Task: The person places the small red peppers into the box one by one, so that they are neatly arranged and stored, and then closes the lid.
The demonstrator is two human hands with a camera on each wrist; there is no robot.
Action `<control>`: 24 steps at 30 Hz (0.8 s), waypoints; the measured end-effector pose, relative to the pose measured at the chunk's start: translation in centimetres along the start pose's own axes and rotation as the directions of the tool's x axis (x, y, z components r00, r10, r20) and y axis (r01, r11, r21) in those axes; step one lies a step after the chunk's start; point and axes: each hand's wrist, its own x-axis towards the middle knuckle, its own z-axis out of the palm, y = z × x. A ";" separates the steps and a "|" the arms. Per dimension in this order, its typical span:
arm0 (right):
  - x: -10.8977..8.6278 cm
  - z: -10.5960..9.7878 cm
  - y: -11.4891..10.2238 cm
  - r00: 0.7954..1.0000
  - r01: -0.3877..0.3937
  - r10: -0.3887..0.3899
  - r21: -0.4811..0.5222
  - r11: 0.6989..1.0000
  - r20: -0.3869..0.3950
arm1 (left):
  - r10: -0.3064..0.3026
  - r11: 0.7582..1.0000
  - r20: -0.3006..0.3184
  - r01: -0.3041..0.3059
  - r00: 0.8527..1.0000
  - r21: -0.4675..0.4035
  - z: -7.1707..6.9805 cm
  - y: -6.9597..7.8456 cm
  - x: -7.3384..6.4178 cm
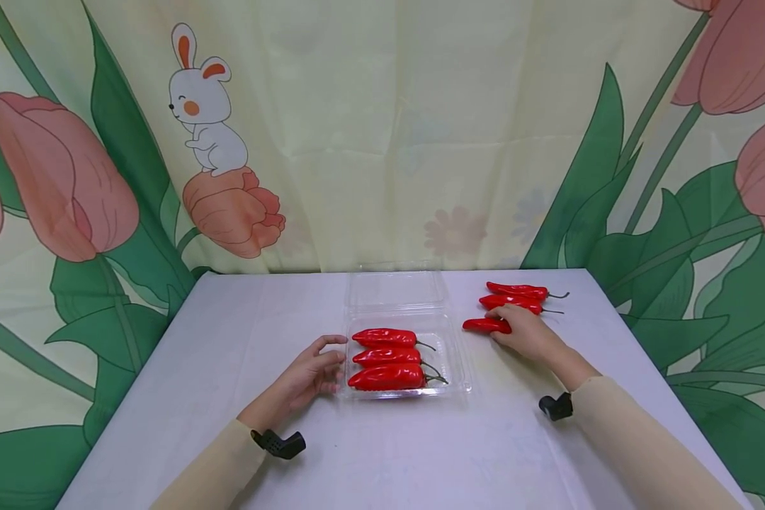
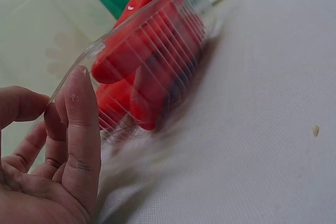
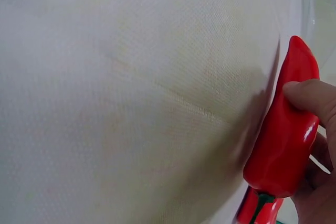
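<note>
My right hand (image 1: 530, 334) pinches a red chili pepper (image 1: 482, 325) between thumb and fingers. In the right wrist view this pepper (image 3: 286, 135) shows its green stem end, and the thumb presses its side. My left hand (image 1: 310, 375) holds the left edge of a clear plastic clamshell box (image 1: 457, 368), the rim between thumb and fingers in the left wrist view. Three red peppers (image 1: 385, 377) lie side by side in the box, stems to the right. Beyond my right hand, two more peppers (image 1: 516, 290) lie on the table.
The box's clear lid (image 1: 395, 289) is folded back toward the far table edge. A white cloth covers the table (image 1: 197, 397). Behind it hangs a curtain (image 1: 370, 142) printed with tulips and a rabbit. Each wrist wears a black camera (image 1: 279, 444).
</note>
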 end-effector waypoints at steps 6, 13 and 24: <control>0.0 -0.2 -0.2 1.000 -0.002 0.002 -0.005 1.000 0.000 | 0.005 1.000 0.014 -0.005 1.000 0.003 -0.1 0.1 0.0; -0.2 -0.4 -0.4 1.000 0.005 -0.005 -0.011 1.000 -0.010 | 0.007 1.000 0.033 -0.007 0.999 -0.005 -0.2 0.0 0.1; -0.6 -0.7 -1.1 0.997 0.045 -0.045 -0.004 0.999 -0.070 | 0.015 1.000 0.041 -0.015 0.999 -0.013 -0.2 -0.1 0.1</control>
